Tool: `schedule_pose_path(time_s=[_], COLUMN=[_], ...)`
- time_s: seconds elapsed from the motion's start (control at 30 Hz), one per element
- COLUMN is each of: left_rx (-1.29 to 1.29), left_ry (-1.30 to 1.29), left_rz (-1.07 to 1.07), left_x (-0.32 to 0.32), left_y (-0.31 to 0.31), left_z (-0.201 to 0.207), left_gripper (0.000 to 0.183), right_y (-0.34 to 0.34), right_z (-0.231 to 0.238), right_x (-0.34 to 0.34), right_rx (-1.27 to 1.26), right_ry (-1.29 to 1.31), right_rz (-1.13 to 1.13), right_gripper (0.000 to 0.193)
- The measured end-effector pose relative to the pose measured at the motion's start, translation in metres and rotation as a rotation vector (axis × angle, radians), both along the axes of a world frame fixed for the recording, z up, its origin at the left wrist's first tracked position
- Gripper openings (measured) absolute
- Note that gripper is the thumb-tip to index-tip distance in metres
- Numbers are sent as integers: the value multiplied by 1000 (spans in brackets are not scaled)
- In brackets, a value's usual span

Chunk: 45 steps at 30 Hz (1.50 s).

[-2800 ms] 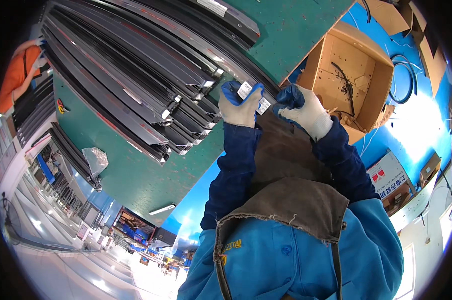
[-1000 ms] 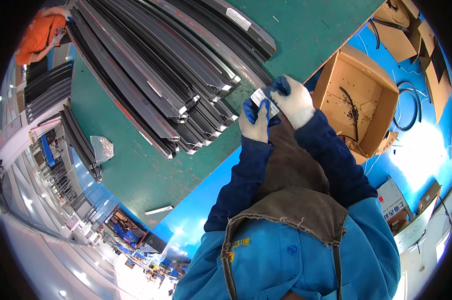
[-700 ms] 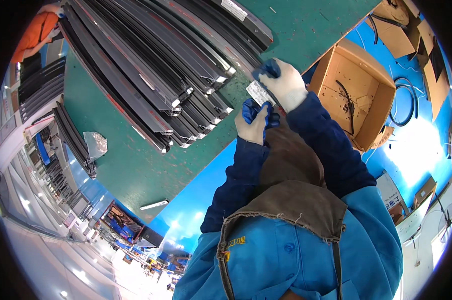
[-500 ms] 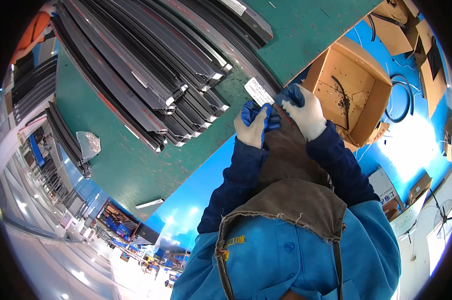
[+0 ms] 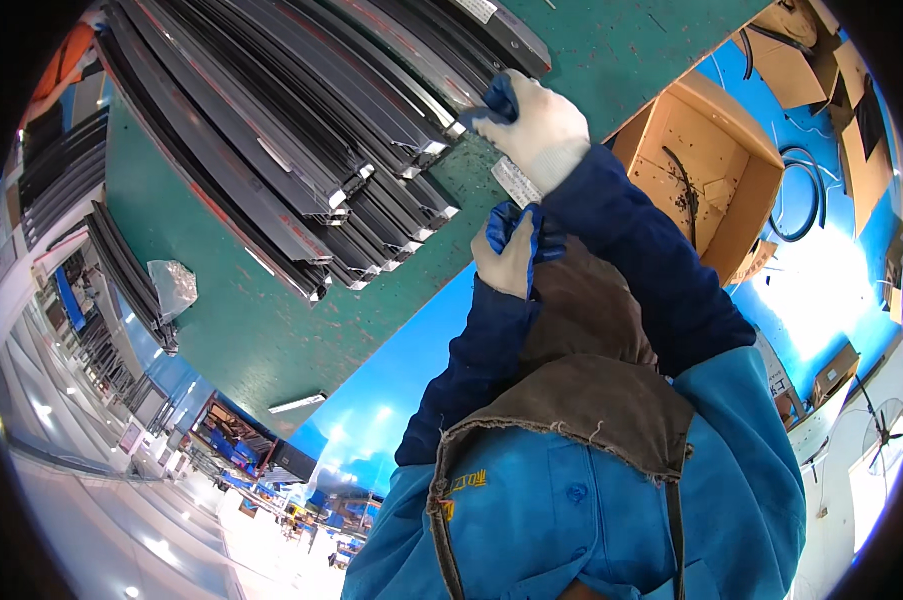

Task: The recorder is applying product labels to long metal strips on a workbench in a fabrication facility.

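A long dark profile strip (image 5: pixel 427 66) runs from the far side of the bench toward me, with a white printed label (image 5: pixel 517 183) near its close end. My left hand (image 5: pixel 508 248), in a white glove with blue fingers, is closed at that end, just below the label. Farther along, my right hand (image 5: pixel 534 118) in a matching glove has its fingers curled over the strip. Part of the strip between them lies behind my right hand and wrist. To the left, several black and grey profiles (image 5: pixel 272 130) lie stacked, their cut ends facing me.
The green bench (image 5: pixel 232 340) carries a clear plastic bag (image 5: pixel 175 288) and a short pale strip (image 5: pixel 298 403) near its edge. A cardboard box (image 5: pixel 712 150) with black scraps stands at the right. Black tubing (image 5: pixel 810 200) coils on the blue floor beyond it.
My right hand has moved away from my left, forward and leftward along the strip, past the label. My left hand has stayed nearly in place.
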State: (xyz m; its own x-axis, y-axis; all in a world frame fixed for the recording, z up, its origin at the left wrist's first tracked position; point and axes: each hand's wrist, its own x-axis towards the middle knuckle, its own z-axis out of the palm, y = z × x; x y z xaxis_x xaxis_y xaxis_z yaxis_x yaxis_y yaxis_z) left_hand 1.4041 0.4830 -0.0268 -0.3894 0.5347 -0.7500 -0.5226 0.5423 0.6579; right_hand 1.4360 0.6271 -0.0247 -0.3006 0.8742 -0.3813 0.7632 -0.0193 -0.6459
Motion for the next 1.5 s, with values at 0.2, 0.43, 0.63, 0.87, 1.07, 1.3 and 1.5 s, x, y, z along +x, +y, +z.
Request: schedule_pose_path(time_s=[0.2, 0.43, 0.63, 0.87, 1.07, 1.3, 1.5], left_rx=[-26, 79, 28, 217, 320, 366, 303], left_ry=[-45, -45, -74, 124, 141, 292, 575], left_rz=[66, 120, 60, 40, 123, -13, -64], left_x=[0, -3, -4, -8, -4, -11, 7], left_y=[7, 2, 6, 22, 38, 30, 5], left_z=[1, -1, 3, -16, -21, -51, -36], left_gripper=[19, 18, 28, 19, 25, 37, 56], right_y=[8, -50, -94, -102, -97, -102, -103], right_z=[-20, -44, -26, -19, 5, -1, -9], right_x=[-9, 80, 124, 120, 104, 85, 83], right_rx=[90, -272, -541, -260, -13, 175, 140], right_ry=[132, 625, 711, 477, -38, -49, -135], right_rz=[-70, -184, -359, -239, 23, 6, 128], right_gripper=[33, 13, 20, 38, 54, 53, 46])
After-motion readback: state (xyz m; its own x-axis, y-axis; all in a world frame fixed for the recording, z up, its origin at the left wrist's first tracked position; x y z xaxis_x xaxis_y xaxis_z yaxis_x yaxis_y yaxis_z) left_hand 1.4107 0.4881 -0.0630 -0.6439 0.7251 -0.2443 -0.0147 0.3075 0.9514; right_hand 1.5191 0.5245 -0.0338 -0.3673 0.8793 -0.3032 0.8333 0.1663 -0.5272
